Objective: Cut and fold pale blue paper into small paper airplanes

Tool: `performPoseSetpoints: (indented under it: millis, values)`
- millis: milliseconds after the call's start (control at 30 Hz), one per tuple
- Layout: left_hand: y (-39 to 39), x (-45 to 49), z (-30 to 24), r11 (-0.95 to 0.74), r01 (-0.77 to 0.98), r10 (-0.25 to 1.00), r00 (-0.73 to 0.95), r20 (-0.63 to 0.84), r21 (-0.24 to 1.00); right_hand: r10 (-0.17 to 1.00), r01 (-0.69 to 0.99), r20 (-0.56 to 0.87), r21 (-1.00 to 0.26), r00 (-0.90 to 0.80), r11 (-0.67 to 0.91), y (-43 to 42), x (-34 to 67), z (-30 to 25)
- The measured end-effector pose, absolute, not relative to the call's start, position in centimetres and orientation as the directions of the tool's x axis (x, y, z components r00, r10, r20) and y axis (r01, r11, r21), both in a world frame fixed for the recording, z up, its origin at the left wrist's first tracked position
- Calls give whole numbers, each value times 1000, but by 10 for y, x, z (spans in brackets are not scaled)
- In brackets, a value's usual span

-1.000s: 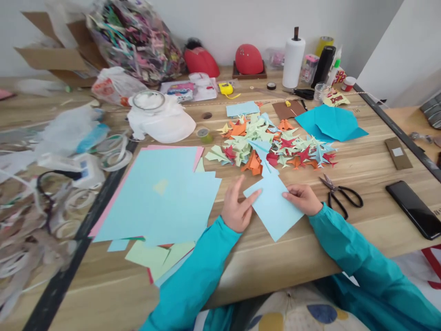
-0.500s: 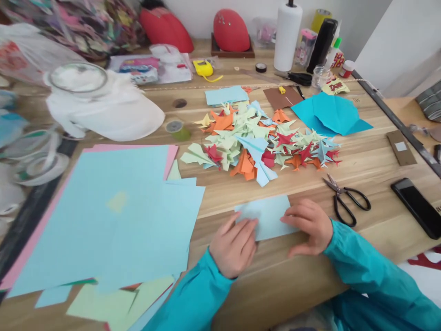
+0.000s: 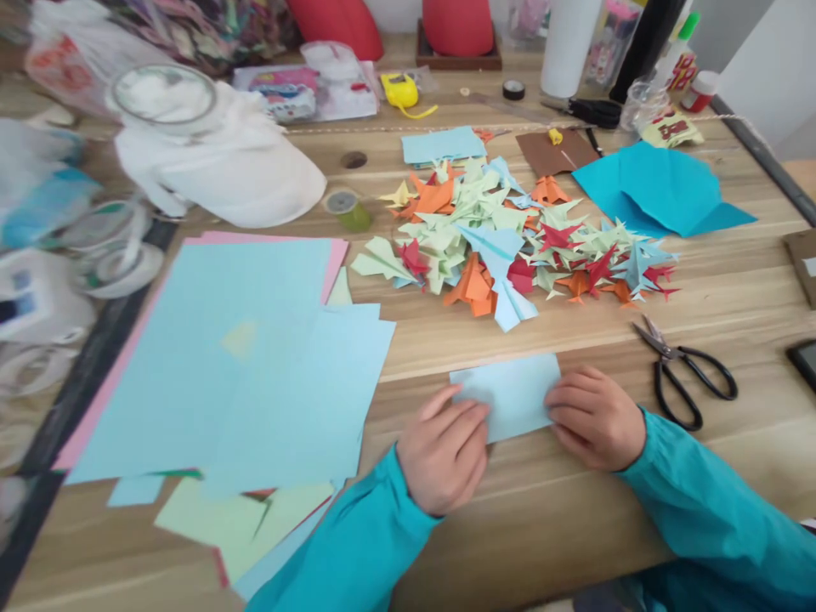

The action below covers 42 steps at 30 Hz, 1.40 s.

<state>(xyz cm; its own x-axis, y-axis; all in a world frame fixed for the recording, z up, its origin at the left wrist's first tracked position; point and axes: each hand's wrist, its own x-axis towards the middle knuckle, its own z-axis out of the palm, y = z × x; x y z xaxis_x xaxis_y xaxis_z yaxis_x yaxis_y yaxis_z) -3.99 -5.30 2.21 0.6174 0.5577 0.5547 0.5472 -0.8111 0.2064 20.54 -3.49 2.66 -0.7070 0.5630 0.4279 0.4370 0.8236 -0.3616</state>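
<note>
A small rectangle of light blue paper (image 3: 518, 393) lies on the wooden table in front of me. My left hand (image 3: 450, 446) holds its left end, fingers bent over the paper and one finger at the upper left corner. At the right edge, my right hand (image 3: 597, 418) has its fingers and thumb closed on the paper. Beyond it is a pile of folded paper planes (image 3: 475, 217) in green, blue, orange and red. Black-handled scissors (image 3: 676, 361) lie with blades parted to the right of my right hand.
Large light blue sheets (image 3: 255, 357) over pink ones cover the left side. Behind the pile are a folded turquoise paper (image 3: 663, 187), a stack of light blue paper (image 3: 443, 146) and a yellow tape measure (image 3: 400, 90). A white cloth-covered form (image 3: 217, 166) stands at the back left.
My right hand has closed its thumb and fingers on the paper's right edge; before, the thumb was spread away. My left hand stays on the left end. The camera view has shifted.
</note>
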Motion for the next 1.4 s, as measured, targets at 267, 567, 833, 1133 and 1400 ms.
performPoseSetpoints:
  millis: [267, 567, 833, 1133, 1400]
  values:
    - [-50, -42, 22, -709, 658, 680, 540, 495, 256, 685, 555, 370, -404, -628, 727, -31, 209, 28]
    - [-51, -43, 22, -600, 714, 772, 397, 497, 361, 851, 691, 335, -498, -404, 524, -31, 211, 21]
    - [-53, -37, 13, -484, 734, 835, 224, 503, 476, 966, 740, 233, -630, -109, 236, -36, 207, 18]
    - [-88, -12, 26, -593, 790, 705, 417, 573, 154, 961, 772, 254, -589, -104, 240, -35, 203, 16]
    - [-104, 6, 9, -483, 865, 860, 440, 259, 134, 961, 787, 257, -571, -99, 234, -39, 203, 18]
